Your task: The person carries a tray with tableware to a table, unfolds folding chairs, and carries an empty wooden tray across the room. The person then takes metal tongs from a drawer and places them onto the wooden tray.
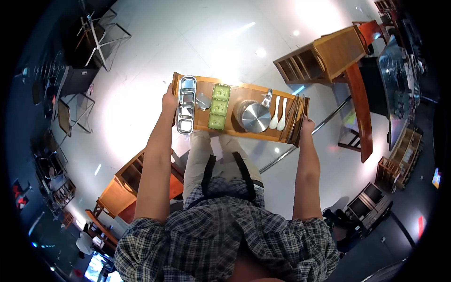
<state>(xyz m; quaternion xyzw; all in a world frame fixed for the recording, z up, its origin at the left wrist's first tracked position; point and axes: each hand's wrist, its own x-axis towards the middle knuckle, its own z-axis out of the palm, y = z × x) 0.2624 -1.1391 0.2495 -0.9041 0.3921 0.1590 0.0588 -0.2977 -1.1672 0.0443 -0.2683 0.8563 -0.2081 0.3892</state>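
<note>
Out in front of my body I hold a wooden tray (237,90) by its two ends. My left hand (170,99) is closed on the left end, and my right hand (306,125) grips the right end; some fingers of both are hidden. On the tray, from left to right, lie a steel compartment dish (187,104), a small clear item (203,101), a green three-part dish (219,107), a pot with a steel lid (256,117), two white spoons (278,113) and several thin sticks (294,117), perhaps chopsticks. A clear handle shows by the pot.
Wooden cabinets stand at the upper right (324,54) and lower left (127,188). A metal pole (329,117) runs across the floor at right. Folding chairs (96,40) stand at left, and a curved wooden table edge (361,113) lies to the right.
</note>
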